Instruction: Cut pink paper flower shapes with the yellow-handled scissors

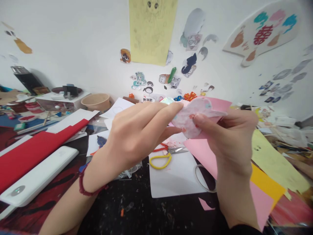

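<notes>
A rounded white-and-pink paper cutout [189, 119] with small red and bluish marks is held up between both hands. My left hand [139, 130], with a dark red bracelet at the wrist, pinches its left edge between fingers and thumb. My right hand [227, 140] grips its right side, thumb on the front; its other fingers are partly hidden behind. Pink paper [221, 103] shows behind the cutout at the right hand. Below the hands, scissors [160, 161] with yellow and red handles lie on a white sheet [176, 182].
Left are a red strip [36, 151], a white rectangular device [41, 174] and a beige bowl [96, 101]. A silvery ring [197, 178] lies by the white sheet's right edge. Pink, orange [267, 184] and yellow papers [278, 163] spread to the right. Drawings hang on the wall.
</notes>
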Motion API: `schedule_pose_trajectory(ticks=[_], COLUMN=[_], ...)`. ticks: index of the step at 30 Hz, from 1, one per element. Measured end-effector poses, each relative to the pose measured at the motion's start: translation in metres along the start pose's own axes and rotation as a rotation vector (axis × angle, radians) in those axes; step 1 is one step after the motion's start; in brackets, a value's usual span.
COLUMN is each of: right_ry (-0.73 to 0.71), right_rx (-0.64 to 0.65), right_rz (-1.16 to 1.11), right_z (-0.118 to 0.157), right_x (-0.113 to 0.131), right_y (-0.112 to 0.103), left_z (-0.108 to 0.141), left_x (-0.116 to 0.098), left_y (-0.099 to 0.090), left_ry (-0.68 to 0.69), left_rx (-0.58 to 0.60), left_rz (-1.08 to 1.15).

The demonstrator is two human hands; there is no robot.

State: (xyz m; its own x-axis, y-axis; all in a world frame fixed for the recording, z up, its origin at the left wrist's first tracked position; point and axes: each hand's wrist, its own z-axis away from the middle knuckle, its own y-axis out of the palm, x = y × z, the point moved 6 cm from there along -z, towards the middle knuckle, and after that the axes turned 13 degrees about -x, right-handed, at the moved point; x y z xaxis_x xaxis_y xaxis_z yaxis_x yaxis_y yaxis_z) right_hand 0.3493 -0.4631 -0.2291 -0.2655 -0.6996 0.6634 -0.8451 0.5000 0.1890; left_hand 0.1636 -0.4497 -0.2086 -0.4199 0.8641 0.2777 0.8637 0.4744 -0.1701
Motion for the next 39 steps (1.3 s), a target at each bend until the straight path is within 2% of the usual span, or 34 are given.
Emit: schedule_pose_trajectory(ticks=[6,11,13,15,20,22,25,27,30,35,39], right_ry=[0.035,0.066,0.059,0.034,-0.015,-0.035,-0.091,-0.086,-0.014,0.131,0.118], right_rx=[0.023,0.041,0.042,0.039,0.033,0.021,-0.005,-0.001,0.061,0.277,0.354], right_rz=[0.001,-0.037,-0.051,-0.068,-0.088,-0.087,-0.101,-0.092,-0.067,0.048,0.183], right_z=[0.0,-0.001,-0.001,-0.001,0.0,0.001,0.002,0.002,0.0,-0.004,-0.002], right_x=[-0.001,-0.002,-0.001,0.001,0.001,0.0,-0.001,-0.005,-0.012,-0.016,-0.012], right_y=[0.002,0.003,0.003,0.003,0.007,0.008,0.01,0.012,0.015,0.015,0.01], left_z=[0.0,0.0,0.0,0.0,0.005,0.008,0.011,0.01,0.008,0.008,0.01], left_x=[-0.004,-0.004,0.0,0.008,0.019,0.02,0.021,0.022,0.023,0.024,0.021], left_y=[-0.002,-0.002,0.0,0.001,0.012,0.018,0.02,0.018,0.013,0.013,0.016], left_ry=[0.041,0.004,-0.094,-0.252,-0.638,-0.736,-0.806,-0.789,-0.663,-0.494,-0.421], left_rx=[-0.021,-0.021,-0.006,0.003,0.054,0.088,0.06,0.02,0.014,0.121,0.22], left_rz=[-0.041,0.006,0.077,0.189,0.635,0.75,0.776,0.712,0.54,0.386,0.318])
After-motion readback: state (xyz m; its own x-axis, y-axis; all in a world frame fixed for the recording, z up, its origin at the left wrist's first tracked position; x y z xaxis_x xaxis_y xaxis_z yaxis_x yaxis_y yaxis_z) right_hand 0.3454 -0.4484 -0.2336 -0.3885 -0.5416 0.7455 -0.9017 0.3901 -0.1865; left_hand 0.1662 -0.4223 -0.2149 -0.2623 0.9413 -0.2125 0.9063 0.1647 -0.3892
